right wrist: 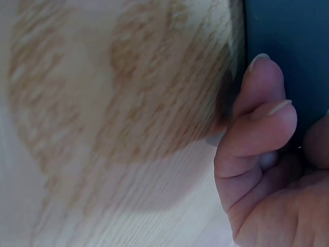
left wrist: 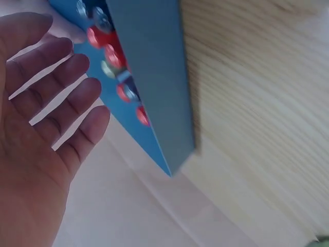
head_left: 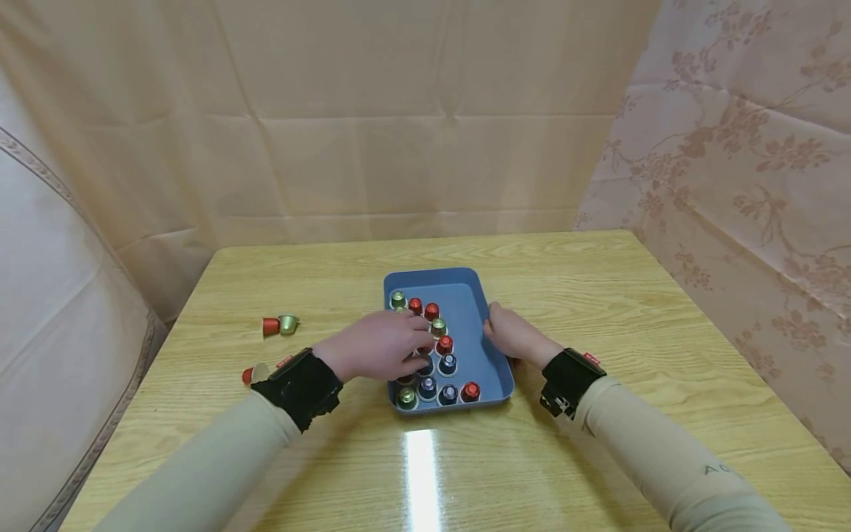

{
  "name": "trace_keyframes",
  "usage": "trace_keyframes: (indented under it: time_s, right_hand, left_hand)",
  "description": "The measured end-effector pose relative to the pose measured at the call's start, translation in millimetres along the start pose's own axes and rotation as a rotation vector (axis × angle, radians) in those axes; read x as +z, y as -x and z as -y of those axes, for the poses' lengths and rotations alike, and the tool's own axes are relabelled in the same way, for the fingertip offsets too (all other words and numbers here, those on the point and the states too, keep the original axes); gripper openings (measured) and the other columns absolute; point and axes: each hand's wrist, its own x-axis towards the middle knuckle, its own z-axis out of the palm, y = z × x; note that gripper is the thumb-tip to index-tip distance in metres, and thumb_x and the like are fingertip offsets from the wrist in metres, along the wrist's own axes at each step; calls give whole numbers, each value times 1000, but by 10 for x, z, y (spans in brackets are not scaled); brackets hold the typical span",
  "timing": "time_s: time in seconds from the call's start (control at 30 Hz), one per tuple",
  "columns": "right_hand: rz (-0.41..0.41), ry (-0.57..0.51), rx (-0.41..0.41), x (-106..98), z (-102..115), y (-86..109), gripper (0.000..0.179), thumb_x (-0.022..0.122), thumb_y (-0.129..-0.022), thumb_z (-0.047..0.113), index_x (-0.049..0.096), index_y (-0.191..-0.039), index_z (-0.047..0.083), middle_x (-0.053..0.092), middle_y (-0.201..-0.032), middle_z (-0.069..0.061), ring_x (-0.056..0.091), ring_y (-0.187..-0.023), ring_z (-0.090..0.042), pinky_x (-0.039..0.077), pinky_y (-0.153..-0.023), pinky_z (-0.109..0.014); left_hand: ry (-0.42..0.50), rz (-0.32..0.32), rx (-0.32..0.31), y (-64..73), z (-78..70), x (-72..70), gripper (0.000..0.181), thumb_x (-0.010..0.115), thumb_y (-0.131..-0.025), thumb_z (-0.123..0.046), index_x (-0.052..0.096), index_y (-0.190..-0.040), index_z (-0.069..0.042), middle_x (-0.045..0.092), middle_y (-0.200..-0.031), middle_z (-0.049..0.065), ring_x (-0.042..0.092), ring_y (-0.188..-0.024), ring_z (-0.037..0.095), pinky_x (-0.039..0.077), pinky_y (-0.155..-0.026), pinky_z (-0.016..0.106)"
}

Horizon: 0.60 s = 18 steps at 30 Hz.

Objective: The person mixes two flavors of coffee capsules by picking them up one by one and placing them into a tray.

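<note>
A blue tray (head_left: 475, 295) holds several coffee capsules in green, red and dark blue, mostly along its left side and front. My left hand (head_left: 382, 343) hovers over the left half, fingers spread and loosely bent, hiding some capsules; in the left wrist view the palm (left wrist: 25, 149) holds nothing. At the tray's right side, my right hand (head_left: 515, 336) grips the wall with curled fingers. In the right wrist view these fingers (right wrist: 257, 136) lie against the outer wall (right wrist: 288, 36). A red capsule (head_left: 471, 391) stands in the front right corner.
On the wooden table (head_left: 565, 288) left of the tray lie a red capsule (head_left: 270, 326) and a green capsule (head_left: 288, 324) side by side. Nearer, another red capsule (head_left: 247, 376) is partly covered by the left wrist strap. Curtains (head_left: 372, 148) hang behind the table and at its sides.
</note>
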Motion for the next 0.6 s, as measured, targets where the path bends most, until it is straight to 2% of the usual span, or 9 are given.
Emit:
trace_keyframes:
  time_s: [0.17, 0.33, 0.6]
  right_hand:
    - [6, -2, 13, 3, -9, -8, 24, 35, -99, 8, 39, -114, -11, 54, -84, -22, 53, -39, -22, 47, -34, -34]
    - [15, -13, 17, 4, -16, -11, 24, 34, -100, 8, 38, -115, -10, 55, -85, -23, 53, -37, -22, 47, -33, -36]
    - [17, -17, 36, 5, -5, -10, 26, 34, -100, 9, 39, -116, -10, 55, -87, -24, 54, -38, -23, 48, -33, -36]
  left_hand:
    - [-4, -7, -67, 166, 127, 10, 23, 62, -92, -30, 67, -107, -14, 59, -98, -1, 52, -89, 17, 50, -82, 38]
    - [-39, 6, -173, 353, 255, 2, 28, 65, -90, -30, 66, -113, -14, 61, -106, 2, 55, -94, 20, 51, -85, 40]
    - [-59, -28, -317, 701, 447, 1, 31, 71, -86, -29, 67, -112, -13, 62, -103, 3, 57, -89, 23, 53, -79, 42]
